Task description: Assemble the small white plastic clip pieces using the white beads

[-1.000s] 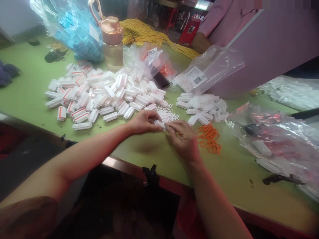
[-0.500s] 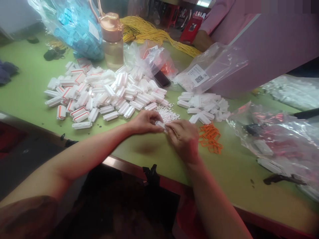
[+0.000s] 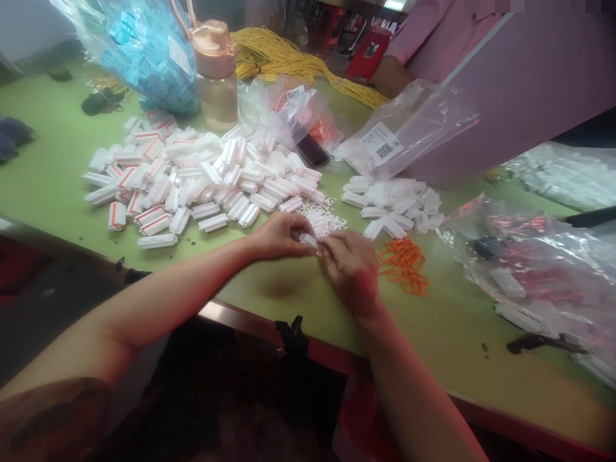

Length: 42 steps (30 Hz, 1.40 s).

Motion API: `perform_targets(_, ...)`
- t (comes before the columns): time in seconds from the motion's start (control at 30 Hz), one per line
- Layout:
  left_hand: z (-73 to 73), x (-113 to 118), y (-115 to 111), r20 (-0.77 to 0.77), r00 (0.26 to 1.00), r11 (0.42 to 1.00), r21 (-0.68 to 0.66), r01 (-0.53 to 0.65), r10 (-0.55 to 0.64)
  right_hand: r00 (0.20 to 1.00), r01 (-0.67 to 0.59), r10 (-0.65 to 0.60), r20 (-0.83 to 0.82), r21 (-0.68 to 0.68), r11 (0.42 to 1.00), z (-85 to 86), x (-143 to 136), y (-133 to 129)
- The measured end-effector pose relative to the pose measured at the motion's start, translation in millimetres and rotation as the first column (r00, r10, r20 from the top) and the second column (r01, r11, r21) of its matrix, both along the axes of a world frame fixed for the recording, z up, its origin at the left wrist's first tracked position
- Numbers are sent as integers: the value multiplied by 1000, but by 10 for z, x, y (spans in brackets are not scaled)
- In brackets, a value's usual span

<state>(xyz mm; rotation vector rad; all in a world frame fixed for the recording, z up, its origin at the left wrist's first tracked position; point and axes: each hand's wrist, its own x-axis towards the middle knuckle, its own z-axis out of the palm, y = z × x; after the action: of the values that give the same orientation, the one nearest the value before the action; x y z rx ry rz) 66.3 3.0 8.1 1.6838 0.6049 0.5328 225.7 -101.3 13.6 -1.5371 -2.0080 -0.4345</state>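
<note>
Between my two hands, a small white plastic housing (image 3: 308, 240) is held just above the green table (image 3: 269, 301). My left hand (image 3: 282, 236) pinches its left end between thumb and fingers. The fingertips of my right hand (image 3: 349, 263) are pressed together at its right end; whether they also hold a tiny part is hidden. Just behind the hands lies a heap of tiny white pins (image 3: 323, 218). Orange rectangular frames (image 3: 405, 264) lie loose beside my right hand. A big pile of white housings (image 3: 206, 173), some with orange strips, spreads to the back left.
More white pieces (image 3: 397, 202) lie behind the orange frames. A bottle (image 3: 216, 83), a bag of blue parts (image 3: 154, 70), a phone (image 3: 312, 151) and yellow cables (image 3: 298, 61) stand or lie farther back. Plastic bags (image 3: 539, 269) cover the right side. A person's arm (image 3: 392, 76) shows behind.
Both hands stay together at the white housing, with only a very slight shift of the right hand. The whole view has moved a little; nothing else visibly differs.
</note>
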Motion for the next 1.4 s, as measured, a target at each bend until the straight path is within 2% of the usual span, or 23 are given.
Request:
perform_targets(0.17, -20, 0, 4, 3, 1000, 1000, -20, -1, 1, 998, 2, -5, 59, 49, 999, -19, -18, -3)
perform_targets(0.33, 4, -3, -4, -14, 1000, 998, -65, -9, 8, 1000, 10, -10, 23, 24, 1000, -53, -29, -1)
perform_targets(0.43, 10, -7, 0, 7, 1000, 994, -108, -11, 12, 998, -14, 13, -68, -19, 1000, -33, -14, -8)
perform_targets(0.53, 4, -13, 10, 53, 999, 987, -158, -6, 14, 968, -71, 54, -245, -61, 996, 16, 21, -24)
perform_targets(0.6, 0, -16, 17, 71, 997, 982, -187, 1, 12, 935, -73, 40, -352, -79, 994, 46, 46, -37)
perform_targets(0.67, -3, -17, 23, 76, 997, 980, -201, -4, 19, 920, -52, 14, -392, -87, 995, 60, 63, -49)
perform_targets(0.77, -3, -16, 32, 71, 997, 980, -198, -16, 31, 944, -57, 33, -329, -62, 996, 51, 72, -56)
perform_targets(0.9, -9, -18, 36, 62, 997, 986, -163, -28, 39, 987, -84, 78, -143, -38, 996, 19, 66, -44)
perform_targets(1.07, -29, -26, 6, 79, 994, 985, -162, -56, 70, 999, -42, 42, -4, 5, 999, 7, 16, -36)
perform_targets(1.2, -47, -33, -11, 76, 992, 985, -147, -87, 99, 1000, -5, 6, 31, -28, 1000, -8, -43, -41)
perform_targets(1.3, -54, -31, -2, 95, 991, 981, -178, -79, 97, 988, -19, 6, -154, -81, 997, -18, -37, -41)
perform_targets(1.4, -49, -22, 16, 124, 989, 969, -242, -54, 86, 889, -76, 17, -457, -112, 991, -20, 16, -30)
